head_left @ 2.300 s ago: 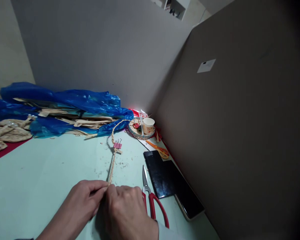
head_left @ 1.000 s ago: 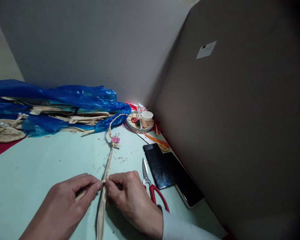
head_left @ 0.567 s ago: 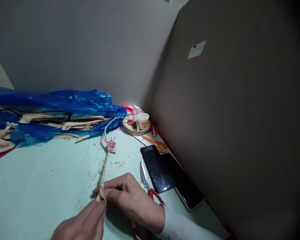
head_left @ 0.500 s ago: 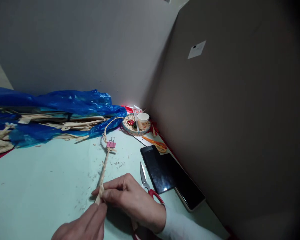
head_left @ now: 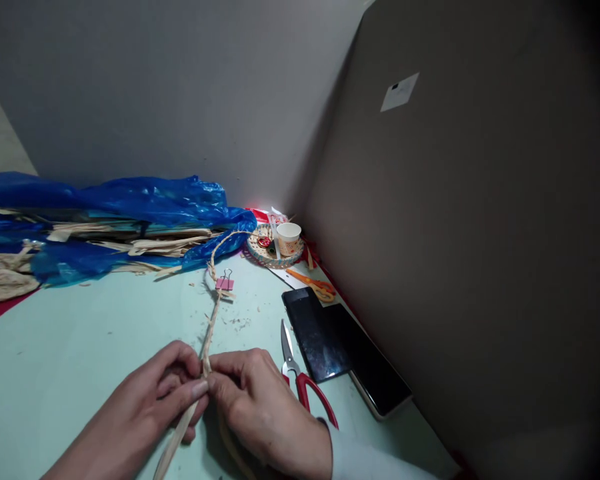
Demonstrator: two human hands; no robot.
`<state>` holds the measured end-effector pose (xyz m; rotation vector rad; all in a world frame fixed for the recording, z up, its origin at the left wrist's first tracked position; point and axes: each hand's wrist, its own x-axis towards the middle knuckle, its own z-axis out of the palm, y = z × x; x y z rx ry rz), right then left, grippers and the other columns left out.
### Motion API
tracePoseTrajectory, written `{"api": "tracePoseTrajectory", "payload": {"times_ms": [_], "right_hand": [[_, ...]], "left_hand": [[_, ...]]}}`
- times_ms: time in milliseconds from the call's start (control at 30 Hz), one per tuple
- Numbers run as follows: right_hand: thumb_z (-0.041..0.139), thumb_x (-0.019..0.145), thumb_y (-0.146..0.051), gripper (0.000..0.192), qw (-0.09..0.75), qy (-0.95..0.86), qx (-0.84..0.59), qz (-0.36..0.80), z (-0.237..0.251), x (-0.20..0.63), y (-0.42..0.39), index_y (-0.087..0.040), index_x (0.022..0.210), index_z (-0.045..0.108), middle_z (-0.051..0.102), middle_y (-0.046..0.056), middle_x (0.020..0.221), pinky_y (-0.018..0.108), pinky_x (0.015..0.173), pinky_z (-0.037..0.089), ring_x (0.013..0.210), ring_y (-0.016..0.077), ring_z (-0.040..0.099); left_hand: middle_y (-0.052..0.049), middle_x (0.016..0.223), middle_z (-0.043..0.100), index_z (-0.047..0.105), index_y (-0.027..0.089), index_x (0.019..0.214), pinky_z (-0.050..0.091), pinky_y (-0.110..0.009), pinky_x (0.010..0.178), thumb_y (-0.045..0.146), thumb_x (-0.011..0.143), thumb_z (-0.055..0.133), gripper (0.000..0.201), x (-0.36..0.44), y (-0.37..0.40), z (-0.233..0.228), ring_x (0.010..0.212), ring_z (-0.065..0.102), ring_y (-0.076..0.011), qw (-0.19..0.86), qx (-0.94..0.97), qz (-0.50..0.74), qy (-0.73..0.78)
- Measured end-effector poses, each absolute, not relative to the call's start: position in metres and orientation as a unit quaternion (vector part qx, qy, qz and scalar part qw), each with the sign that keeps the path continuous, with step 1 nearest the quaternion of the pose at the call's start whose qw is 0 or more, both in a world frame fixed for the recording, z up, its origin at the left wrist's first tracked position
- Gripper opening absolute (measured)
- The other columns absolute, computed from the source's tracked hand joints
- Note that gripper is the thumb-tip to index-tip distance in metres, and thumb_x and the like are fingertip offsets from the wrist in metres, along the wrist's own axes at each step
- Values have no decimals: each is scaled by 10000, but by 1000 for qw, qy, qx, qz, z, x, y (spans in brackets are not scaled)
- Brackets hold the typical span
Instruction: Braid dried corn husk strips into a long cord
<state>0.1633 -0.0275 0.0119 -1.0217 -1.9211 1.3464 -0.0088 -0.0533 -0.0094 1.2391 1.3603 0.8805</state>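
A pale braid of dried plant fibre (head_left: 211,331) runs from a pink binder clip (head_left: 225,283) toward me, and both my hands meet at its near end. My left hand (head_left: 165,393) pinches the braid from the left, thumb against the strands. From the right, my right hand (head_left: 265,400) grips the same spot between thumb and forefinger. A loose flat strand (head_left: 175,437) trails below my left fingers toward the bottom edge. Another strand (head_left: 233,447) hangs under my right hand, partly hidden. Beyond the clip, the braid curves back to a small woven basket.
Red-handled scissors (head_left: 291,363) lie open beside my right hand, next to two dark phones (head_left: 315,333). Orange scissors (head_left: 313,283), the woven basket (head_left: 265,260) and a paper cup (head_left: 289,241) stand farther back. Blue plastic (head_left: 145,200) wraps dried strips at left.
My left hand has moved up and spread along the braid's left side, with a loose strand now showing below it. My right hand stays at nearly the same place.
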Motion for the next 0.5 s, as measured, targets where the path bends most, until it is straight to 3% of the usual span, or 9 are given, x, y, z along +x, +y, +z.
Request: {"api": "tracePoseTrajectory", "payload": {"times_ms": [100,267,367,500], "right_hand": [[474,907,-159,262,286,-734,-374,490,15,164,-28,-160,654,544,548,-26,624,211,618,363,633,115,461],[450,928,-145,245,267,-754,-360,480,17,166,-30,-161,749,617,676,10,741,211,713,429,718,138,587],[424,955,-157,261,241,-763,-363,478,22,169,-33,-160,829,653,713,25,778,212,741,450,752,149,638],[432,987,-230,256,214,-778,-356,471,29,172,-33,-174,968,682,728,28,829,216,743,466,776,159,661]], "left_hand": [[65,601,614,487,266,870,486,-291,610,569,770,687,377,-14,-47,-10,588,592,-173,604,483,365,518],[60,633,674,442,266,1067,476,-308,636,510,747,728,493,-22,-43,-8,603,639,-196,623,497,327,507],[33,599,701,455,253,1077,491,-329,659,507,752,713,487,-23,-44,-6,628,668,-225,613,516,317,508],[31,570,677,512,253,1008,486,-302,581,494,744,709,409,-17,-51,-4,548,642,-195,625,468,393,486]]}}
